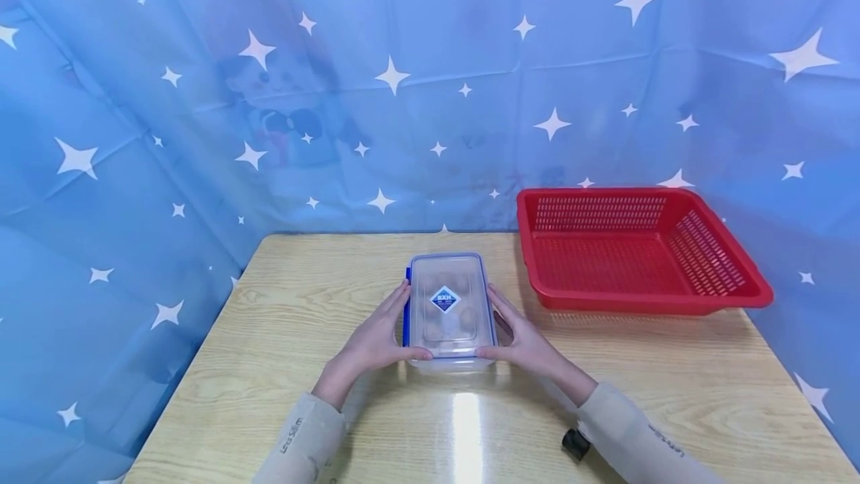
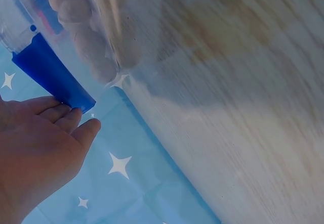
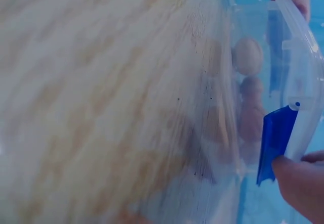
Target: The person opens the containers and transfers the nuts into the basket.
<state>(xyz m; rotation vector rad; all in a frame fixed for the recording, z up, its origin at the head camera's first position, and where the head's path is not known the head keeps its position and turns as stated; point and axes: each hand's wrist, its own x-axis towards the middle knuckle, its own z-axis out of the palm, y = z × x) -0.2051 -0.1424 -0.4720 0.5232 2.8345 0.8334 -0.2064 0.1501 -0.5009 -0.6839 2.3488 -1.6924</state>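
Note:
A clear plastic food storage box (image 1: 453, 331) with a blue-edged lid stands on the table. A blue diamond label marked BXH is on the lid. Several round, pale brownish things (image 2: 76, 11) show through its wall; their kind is unclear. My left hand (image 1: 378, 338) holds the box's left side, thumb at the lid's front edge. In the left wrist view, its fingertips touch a blue latch (image 2: 53, 75). On the opposite side my right hand (image 1: 527, 342) grips the box, thumb on the near lid corner. A digit of it presses another blue latch (image 3: 277, 140), which tilts outward.
A red plastic basket (image 1: 645, 303) with slotted walls stands at the table's back right. Beside my right sleeve is a small black object (image 1: 575, 444). The wooden table (image 1: 282, 364) meets a blue star-patterned curtain (image 1: 430, 118) at the back.

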